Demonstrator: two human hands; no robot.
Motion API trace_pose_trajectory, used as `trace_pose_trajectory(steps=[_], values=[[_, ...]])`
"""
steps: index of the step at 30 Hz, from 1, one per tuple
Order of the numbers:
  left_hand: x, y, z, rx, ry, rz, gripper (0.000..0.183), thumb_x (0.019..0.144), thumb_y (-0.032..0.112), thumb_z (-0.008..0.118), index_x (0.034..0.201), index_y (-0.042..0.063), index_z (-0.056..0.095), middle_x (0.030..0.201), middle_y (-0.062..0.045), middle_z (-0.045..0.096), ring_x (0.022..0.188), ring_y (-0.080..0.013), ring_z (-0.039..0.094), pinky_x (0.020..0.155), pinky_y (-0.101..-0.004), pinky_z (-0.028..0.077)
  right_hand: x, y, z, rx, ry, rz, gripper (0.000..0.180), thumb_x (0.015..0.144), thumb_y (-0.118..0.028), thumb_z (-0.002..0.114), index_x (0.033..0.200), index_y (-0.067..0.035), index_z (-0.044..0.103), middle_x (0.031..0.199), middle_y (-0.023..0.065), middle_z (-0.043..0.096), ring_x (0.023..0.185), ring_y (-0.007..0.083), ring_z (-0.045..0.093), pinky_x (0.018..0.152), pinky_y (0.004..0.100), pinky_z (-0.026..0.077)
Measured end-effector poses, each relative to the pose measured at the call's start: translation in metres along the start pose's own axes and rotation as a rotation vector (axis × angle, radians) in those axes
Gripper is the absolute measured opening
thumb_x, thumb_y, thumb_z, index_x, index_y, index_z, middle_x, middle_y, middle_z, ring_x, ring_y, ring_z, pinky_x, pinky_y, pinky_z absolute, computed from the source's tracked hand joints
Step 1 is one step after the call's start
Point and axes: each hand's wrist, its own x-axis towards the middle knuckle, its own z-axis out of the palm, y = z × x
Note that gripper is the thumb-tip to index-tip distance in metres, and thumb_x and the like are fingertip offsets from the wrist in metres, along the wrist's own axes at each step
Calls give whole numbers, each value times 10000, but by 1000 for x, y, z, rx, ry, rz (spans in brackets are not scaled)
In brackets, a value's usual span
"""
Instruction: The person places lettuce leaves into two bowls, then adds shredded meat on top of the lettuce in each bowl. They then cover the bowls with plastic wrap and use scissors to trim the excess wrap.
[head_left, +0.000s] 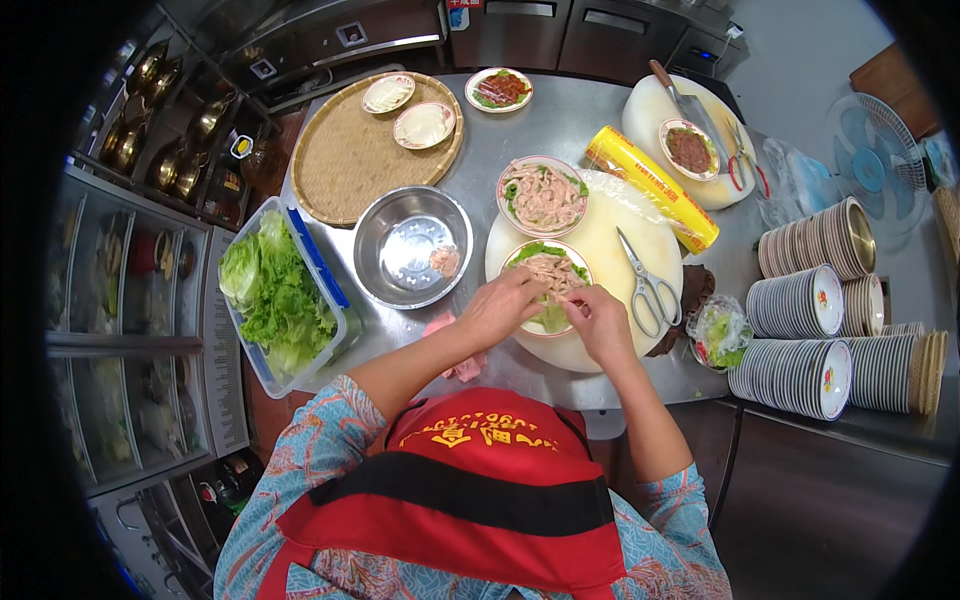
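In front of me a plate (553, 331) of lettuce and pale meat strips (555, 271) lies on a round white cutting board (517, 346). My left hand (506, 304) rests over the plate's left side, its fingertips at the meat; what they hold is hidden. From the right, my right hand (602, 321) pinches a meat strip at the plate's edge between thumb and finger. Just beyond is a fuller plate of meat strips (544, 199) on lettuce. Scissors (651, 289) with grey handles lie on the board, to the right of my right hand. Left of the board stands a steel bowl (397, 259) with a little meat inside.
A plastic tub of lettuce (281, 292) is at the left. Behind are a woven bamboo tray (337, 165), a yellow cling-film roll (652, 187), and a second board (645, 109) with a cleaver (694, 109) and red-handled scissors (739, 161). Plate stacks (787, 379) line the right.
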Motion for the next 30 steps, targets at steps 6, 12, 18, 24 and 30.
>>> trace_pose_trajectory(steps=[6, 12, 18, 24, 30], values=[[4, -10, 5, 50, -88, 8, 170, 827, 196, 637, 953, 88, 672, 945, -110, 560, 919, -306, 594, 769, -411, 506, 3, 12, 0, -131, 42, -11, 162, 828, -110, 643, 982, -104, 691, 933, 133, 647, 777, 334, 642, 700, 428, 525], [6, 1, 10, 65, -27, 70, 103, 804, 159, 654, 882, 93, 663, 916, -106, 558, 898, -288, 585, 759, -394, 499, 13, 22, -8, -227, 71, -68, 156, 831, -118, 635, 982, -106, 673, 906, 130, 605, 768, 334, 639, 669, 432, 521], [16, 0, 35, 231, 34, 116, 126, 800, 140, 607, 787, 14, 607, 895, -151, 551, 885, -318, 573, 784, -410, 484, 16, 23, 4, -305, -6, -56, 158, 832, -111, 646, 985, -78, 659, 922, 135, 595, 747, 341, 631, 658, 441, 518], [25, 14, 11, -462, 21, -264, 182, 857, 169, 682, 898, -5, 651, 738, -107, 660, 651, -164, 632, 630, -300, 498, 4, -1, -3, 152, -3, 16, 274, 830, -112, 679, 1096, -57, 648, 920, 100, 648, 678, 175, 586, 646, 309, 494], [36, 15, -5, -554, -30, -305, 164, 826, 126, 712, 899, 1, 634, 739, -80, 648, 668, -131, 602, 651, -278, 494, 12, 10, -2, 431, -107, 285, 218, 863, -118, 640, 1054, -20, 677, 768, 77, 657, 682, 102, 585, 637, 272, 483]])
